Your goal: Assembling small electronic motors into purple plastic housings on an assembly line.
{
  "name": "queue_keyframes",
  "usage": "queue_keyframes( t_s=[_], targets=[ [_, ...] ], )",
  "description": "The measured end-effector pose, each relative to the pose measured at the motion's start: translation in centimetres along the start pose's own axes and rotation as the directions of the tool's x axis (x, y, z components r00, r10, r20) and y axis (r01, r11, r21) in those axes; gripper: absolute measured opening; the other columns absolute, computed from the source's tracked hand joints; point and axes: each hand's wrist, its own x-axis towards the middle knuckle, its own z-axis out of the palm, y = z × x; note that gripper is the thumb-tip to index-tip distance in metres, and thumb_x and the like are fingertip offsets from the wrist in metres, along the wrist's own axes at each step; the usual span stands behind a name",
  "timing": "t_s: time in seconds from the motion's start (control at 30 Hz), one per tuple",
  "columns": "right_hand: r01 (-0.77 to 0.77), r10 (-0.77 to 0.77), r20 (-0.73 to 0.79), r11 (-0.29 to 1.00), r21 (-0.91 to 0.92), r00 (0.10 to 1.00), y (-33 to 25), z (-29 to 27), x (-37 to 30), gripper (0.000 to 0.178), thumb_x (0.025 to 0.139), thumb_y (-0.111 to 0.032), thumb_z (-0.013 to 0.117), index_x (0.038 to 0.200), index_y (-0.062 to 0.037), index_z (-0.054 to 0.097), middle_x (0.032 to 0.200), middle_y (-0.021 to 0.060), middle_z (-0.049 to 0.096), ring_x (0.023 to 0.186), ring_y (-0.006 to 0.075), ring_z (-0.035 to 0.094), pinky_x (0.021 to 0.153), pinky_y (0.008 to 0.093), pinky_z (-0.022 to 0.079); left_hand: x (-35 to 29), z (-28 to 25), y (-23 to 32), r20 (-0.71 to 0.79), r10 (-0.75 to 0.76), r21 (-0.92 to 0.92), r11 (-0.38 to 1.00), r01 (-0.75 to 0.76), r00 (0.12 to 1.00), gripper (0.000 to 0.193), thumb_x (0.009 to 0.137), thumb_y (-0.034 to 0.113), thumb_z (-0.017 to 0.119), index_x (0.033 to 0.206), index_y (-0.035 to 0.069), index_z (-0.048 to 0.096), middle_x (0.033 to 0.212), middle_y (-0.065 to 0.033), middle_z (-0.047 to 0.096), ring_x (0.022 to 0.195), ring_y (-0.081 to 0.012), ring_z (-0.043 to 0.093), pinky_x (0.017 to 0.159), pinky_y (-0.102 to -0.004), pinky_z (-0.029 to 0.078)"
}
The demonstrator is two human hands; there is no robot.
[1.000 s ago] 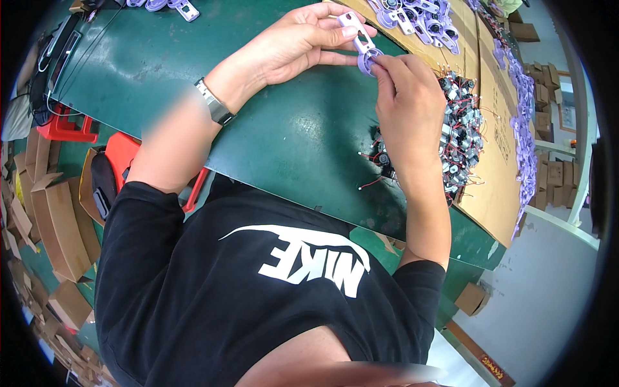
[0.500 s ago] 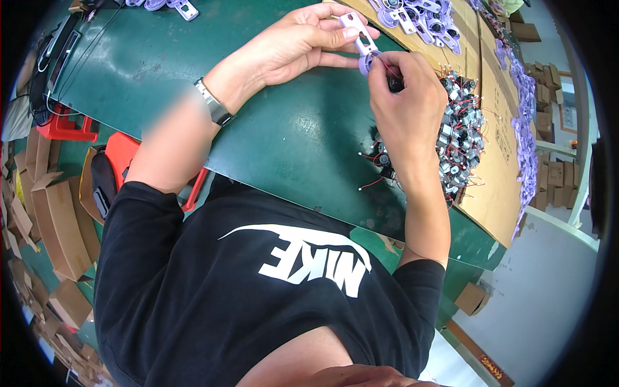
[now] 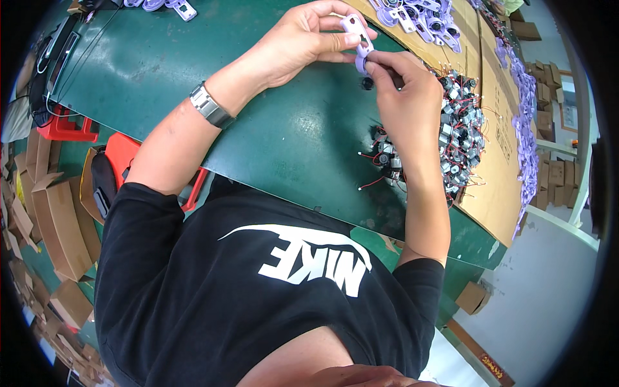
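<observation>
My left hand is closed on a lilac plastic housing, a long piece with cut-out windows and a ring at its lower end. My right hand pinches at that ring end with thumb and forefinger. A small motor with a black round end shows just below the ring, beside my right thumb. Whether it sits inside the ring I cannot tell. Close to my right wrist lies a heap of small motors with red and black wires.
Flat cardboard covers the right side of the green table. More lilac housings are piled on it at the far side, with a long row along its right edge. Red stools stand left of the table.
The motor has gone from inside my right hand's grip to below the housing's ring. My right fingers have closed in on the ring, and the housing has shifted slightly.
</observation>
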Motion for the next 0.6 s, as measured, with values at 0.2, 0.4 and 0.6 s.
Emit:
queue_keyframes(
  t_s=[0.2, 0.4, 0.6],
  targets=[
    [-0.279, 0.278, 0.051, 0.908, 0.312, 0.959, 1.3, 0.6, 0.0, 0.036, 0.092, 0.001, 0.073, 0.124, 0.0033, 0.058, 0.095, 0.0106, 0.076, 0.077, 0.012, 0.068, 0.072, 0.0272, 0.057, 0.0, 0.1, -0.1, 0.019, 0.043, 0.029, 0.999, -0.043, 0.999, 0.033, 0.102, 0.005, 0.064, 0.134, 0.006, 0.057, 0.129, -0.0147, 0.07, 0.119, -0.0217, 0.069, 0.103, -0.0397, 0.058],
    [-0.231, 0.226, 0.068, 0.851, 0.471, 0.972, 2.7, 2.0, -0.1, 0.043, 0.092, 0.0, 0.074, 0.131, 0.002, 0.057, 0.102, 0.0137, 0.076, 0.081, 0.0154, 0.071, 0.073, 0.0288, 0.058, 0.1, -0.2, -0.3, -0.063, 0.001, 0.089, 0.996, 0.005, 0.998, 0.032, 0.1, 0.004, 0.067, 0.131, 0.003, 0.06, 0.128, -0.0159, 0.071, 0.116, -0.0209, 0.07, 0.103, -0.0375, 0.058],
    [-0.188, 0.184, 0.212, 0.982, -0.002, 0.96, 3.0, -0.8, -2.4, 0.021, 0.094, -0.005, 0.068, 0.114, -0.0008, 0.072, 0.101, 0.0172, 0.071, 0.082, 0.0287, 0.07, 0.075, 0.0395, 0.055, 0.4, -1.0, -1.2, -0.038, 0.018, 0.165, 0.986, -0.011, 0.999, 0.035, 0.098, 0.0, 0.067, 0.132, 0.001, 0.059, 0.127, -0.0154, 0.072, 0.116, -0.02, 0.07, 0.104, -0.0353, 0.057]
  ],
)
